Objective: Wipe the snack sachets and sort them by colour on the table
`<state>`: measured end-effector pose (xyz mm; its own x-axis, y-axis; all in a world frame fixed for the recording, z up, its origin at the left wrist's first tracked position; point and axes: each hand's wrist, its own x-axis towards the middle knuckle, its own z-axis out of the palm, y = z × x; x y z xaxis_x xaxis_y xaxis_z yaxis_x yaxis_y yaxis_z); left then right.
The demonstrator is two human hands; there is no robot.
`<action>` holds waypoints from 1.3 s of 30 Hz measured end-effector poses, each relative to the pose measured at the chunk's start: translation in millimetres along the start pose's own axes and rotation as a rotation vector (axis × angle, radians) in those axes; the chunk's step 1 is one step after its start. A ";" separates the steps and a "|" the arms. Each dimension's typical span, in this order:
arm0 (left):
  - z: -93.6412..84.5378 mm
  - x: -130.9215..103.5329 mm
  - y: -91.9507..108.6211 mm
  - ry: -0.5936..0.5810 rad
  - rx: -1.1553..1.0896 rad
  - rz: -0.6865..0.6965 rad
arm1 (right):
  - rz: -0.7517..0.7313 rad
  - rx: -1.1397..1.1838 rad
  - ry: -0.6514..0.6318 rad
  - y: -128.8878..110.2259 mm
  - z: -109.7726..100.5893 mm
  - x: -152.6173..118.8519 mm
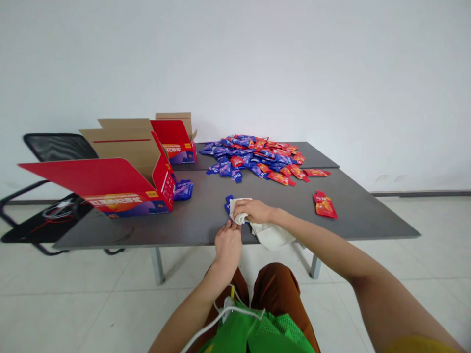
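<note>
A blue pouch [228, 203] lies flat near the front edge of the grey table, partly covered by a white cloth [274, 236]. My right hand [254, 211] is closed on a bunched part of this cloth and presses it onto the pouch, while the rest trails over the table edge. At the pouch's near end is my left hand [228, 241], its fingers closed together on the pouch; the fingertips are partly hidden. A red pouch [326, 204] lies apart to the right.
Blue and red pouches form a large pile [257, 154] at the back of the table [206, 230]. Two open red cartons, a near one [128, 203] and a far one [184, 153], stand on the left. Several blue pouches [183, 190] lie beside the near carton. A black chair [55, 147] is at far left.
</note>
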<state>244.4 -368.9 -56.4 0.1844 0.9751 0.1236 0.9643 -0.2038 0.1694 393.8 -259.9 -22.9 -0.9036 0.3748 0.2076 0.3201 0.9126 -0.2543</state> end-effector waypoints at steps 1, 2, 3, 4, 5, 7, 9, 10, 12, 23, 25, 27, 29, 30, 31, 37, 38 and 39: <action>-0.1 2.0 0.5 -0.025 -0.001 -0.015 | 0.013 -0.026 -0.003 3.8 2.5 10.2; -0.3 3.5 -0.1 -0.053 -0.008 -0.025 | 0.042 -0.056 0.002 8.1 5.6 22.0; -1.0 4.2 -1.4 -0.078 -0.017 -0.029 | 0.090 -0.087 0.019 12.8 9.2 34.3; -2.4 4.2 -3.1 -0.097 -0.028 -0.029 | 0.147 -0.117 0.039 17.4 13.1 46.3; -4.5 3.5 -4.8 -0.111 -0.039 -0.028 | 0.209 -0.143 0.060 21.9 17.0 57.3; -10.7 1.2 -6.5 -0.123 -0.053 -0.035 | 0.326 -0.179 0.104 30.2 22.3 74.2; -17.2 -0.7 -4.8 -0.129 -0.052 -0.051 | 0.384 -0.172 0.130 36.7 21.5 82.6; -20.0 -0.9 -2.8 -0.136 -0.046 -0.062 | 0.373 -0.147 0.126 38.8 18.5 83.2; -24.0 0.7 2.5 -0.149 -0.026 -0.103 | 0.275 -0.062 0.094 39.6 8.6 77.1; -48.1 -2.8 -5.8 -0.186 0.068 0.002 | -0.064 0.325 -0.123 9.7 -7.0 1.3; -51.3 -3.5 -6.3 -0.185 0.056 0.005 | 0.024 0.229 -0.060 17.9 -0.2 13.3; -51.1 -3.8 -2.9 -0.194 0.045 -0.015 | 0.173 0.112 0.020 27.4 4.3 30.7; -47.3 -5.0 2.7 -0.174 0.029 -0.064 | 0.337 0.000 0.069 36.4 4.7 45.9; -44.5 -6.0 5.6 -0.149 0.017 -0.102 | 0.409 -0.047 0.083 40.6 3.4 50.4; -41.4 -6.9 8.3 -0.119 0.003 -0.147 | 0.467 -0.085 0.096 44.5 1.4 52.2; -23.2 8.2 20.0 0.231 -0.006 -0.199 | 0.479 0.019 0.458 57.3 -17.4 11.6; -19.8 15.0 22.6 0.258 0.000 -0.168 | 0.449 0.071 0.538 56.9 -21.0 1.6; -16.1 22.2 25.5 0.255 0.003 -0.143 | 0.422 0.119 0.608 55.2 -24.5 -7.7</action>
<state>270.1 -353.9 -33.6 -0.0073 0.9402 0.3405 0.9776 -0.0648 0.2001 425.5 -208.4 -15.3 -0.3830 0.7444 0.5469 0.5402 0.6608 -0.5211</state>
